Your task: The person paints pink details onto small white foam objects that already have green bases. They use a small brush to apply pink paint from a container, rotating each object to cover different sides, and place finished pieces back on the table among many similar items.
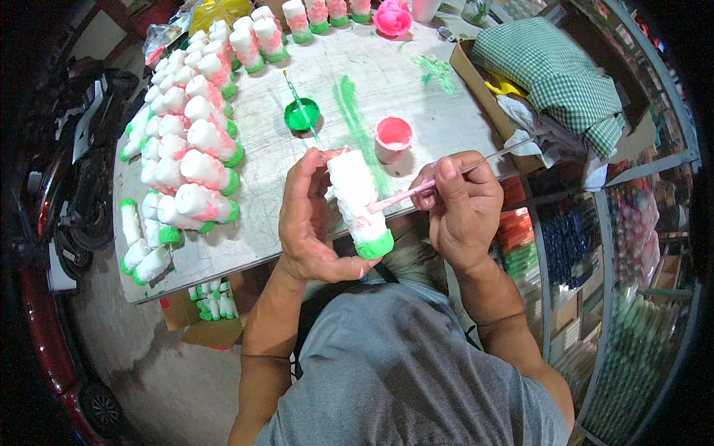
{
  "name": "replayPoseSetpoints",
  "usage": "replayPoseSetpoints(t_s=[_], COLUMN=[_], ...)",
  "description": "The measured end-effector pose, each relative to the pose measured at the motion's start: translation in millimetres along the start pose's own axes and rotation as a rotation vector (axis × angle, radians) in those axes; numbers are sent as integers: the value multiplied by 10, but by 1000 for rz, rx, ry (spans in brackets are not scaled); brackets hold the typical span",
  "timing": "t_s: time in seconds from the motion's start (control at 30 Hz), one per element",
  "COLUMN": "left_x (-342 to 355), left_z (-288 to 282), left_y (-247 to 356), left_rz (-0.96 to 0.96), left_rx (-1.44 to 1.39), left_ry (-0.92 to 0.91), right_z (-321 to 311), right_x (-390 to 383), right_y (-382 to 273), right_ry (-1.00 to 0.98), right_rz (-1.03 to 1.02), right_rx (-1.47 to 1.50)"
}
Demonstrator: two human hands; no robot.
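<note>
Left hand (301,223) holds a white, pink-dabbed, green-ended candle (352,189).

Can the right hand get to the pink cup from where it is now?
Probably yes. The right hand is close to the pink cup, whose top is open, and nothing seems to stand between them. Its grip is busy with a brush, though, so grabbing the cup might be awkward.

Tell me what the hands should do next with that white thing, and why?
I'd have the right hand gently dab more pink on the white piece. The brush already touches it, but only a little pink shows there, while many pieces standing at the left have much more.
</note>
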State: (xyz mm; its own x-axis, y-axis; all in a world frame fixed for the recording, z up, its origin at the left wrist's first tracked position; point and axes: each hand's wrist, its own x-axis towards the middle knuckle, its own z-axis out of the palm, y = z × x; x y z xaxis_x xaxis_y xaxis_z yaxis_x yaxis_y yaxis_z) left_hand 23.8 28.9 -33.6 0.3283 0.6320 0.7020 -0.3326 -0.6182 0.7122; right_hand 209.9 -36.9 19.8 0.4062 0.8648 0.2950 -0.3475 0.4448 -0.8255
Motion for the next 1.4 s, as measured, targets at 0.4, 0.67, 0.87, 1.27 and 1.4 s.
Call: replayPoseSetpoints(t_s=[0.4,0.67,0.87,1.27,1.4], left_x=[0,-1,-19,-24,31], left_z=[-20,-25,-32,-20,-22], left_y=[19,60,69,93,162], left_rz=[-8,-5,-35,-19,44], left_rx=[-3,112,185,276,444], left_ry=[-16,5,42,10,-66], right_z=[-51,-61,-69,-185,-111], right_x=[-20,-85,12,-121,-107], right_y=[31,-41,-119,-94,-64], right_ry=[5,-152,-311,-247,-177], right_rz=[-78,-283,-646,-403,-300], right_rx=[-125,-334,-503,-425,-359])
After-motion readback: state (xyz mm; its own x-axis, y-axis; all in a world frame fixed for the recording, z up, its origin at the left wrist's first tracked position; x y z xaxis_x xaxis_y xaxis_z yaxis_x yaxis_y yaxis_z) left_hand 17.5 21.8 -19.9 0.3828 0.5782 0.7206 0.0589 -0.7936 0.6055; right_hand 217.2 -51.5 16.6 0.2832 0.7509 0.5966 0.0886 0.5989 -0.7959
